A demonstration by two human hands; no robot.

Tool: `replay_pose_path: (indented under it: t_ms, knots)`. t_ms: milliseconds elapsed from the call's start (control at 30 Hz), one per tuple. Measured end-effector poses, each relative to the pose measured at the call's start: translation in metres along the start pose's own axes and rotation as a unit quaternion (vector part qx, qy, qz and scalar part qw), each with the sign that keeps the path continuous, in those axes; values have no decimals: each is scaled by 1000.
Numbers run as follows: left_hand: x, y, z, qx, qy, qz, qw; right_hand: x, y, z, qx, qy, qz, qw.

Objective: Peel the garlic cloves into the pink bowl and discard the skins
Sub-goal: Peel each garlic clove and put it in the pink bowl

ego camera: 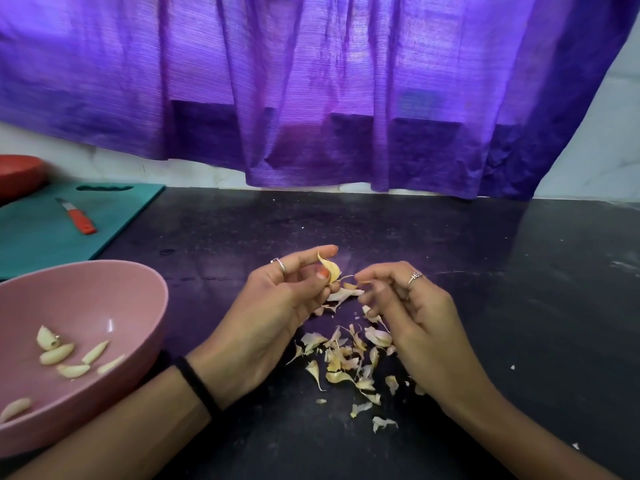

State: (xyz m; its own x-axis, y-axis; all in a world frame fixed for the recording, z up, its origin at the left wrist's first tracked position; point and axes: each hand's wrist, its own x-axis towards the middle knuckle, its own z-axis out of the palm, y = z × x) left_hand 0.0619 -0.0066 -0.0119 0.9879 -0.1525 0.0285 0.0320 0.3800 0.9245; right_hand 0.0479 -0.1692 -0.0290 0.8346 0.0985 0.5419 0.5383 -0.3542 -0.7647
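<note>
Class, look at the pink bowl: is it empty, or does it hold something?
Not empty: the pink bowl holds several peeled cloves scattered on its bottom.

A pale cream, straw-tinged garlic clove (pixel 329 269) above a scatter of beige papery skins (pixel 349 358) on a black speckled stone counter (pixel 502 306); a matte pink plastic bowl (pixel 104 289), teal cutting board (pixel 34 233), orange-handled knife (pixel 82 221) and purple woven curtain (pixel 311 81).
</note>
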Motion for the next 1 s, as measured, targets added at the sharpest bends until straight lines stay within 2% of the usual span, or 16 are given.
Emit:
replay_pose_path:
  t_ms: [367, 633, 700, 800, 1000]
  knots:
    - [-3, -4, 0, 171, 30, 66, 983, 4, 0, -7, 66, -3, 79, 995]
    - [-4, -10, 3, 345, 21, 172, 922, 3, -2, 1, 54, -55, 51, 996]
    - [-7, -12, 6, 373, 22, 203, 905, 3, -1, 2, 49, -47, 50, 996]
    - [-8, -13, 8, 385, 34, 232, 893, 4, 1, 0, 68, -28, 68, 995]
    - [-6, -15, 8, 367, 30, 201, 908, 4, 1, 0, 106, -42, 60, 992]
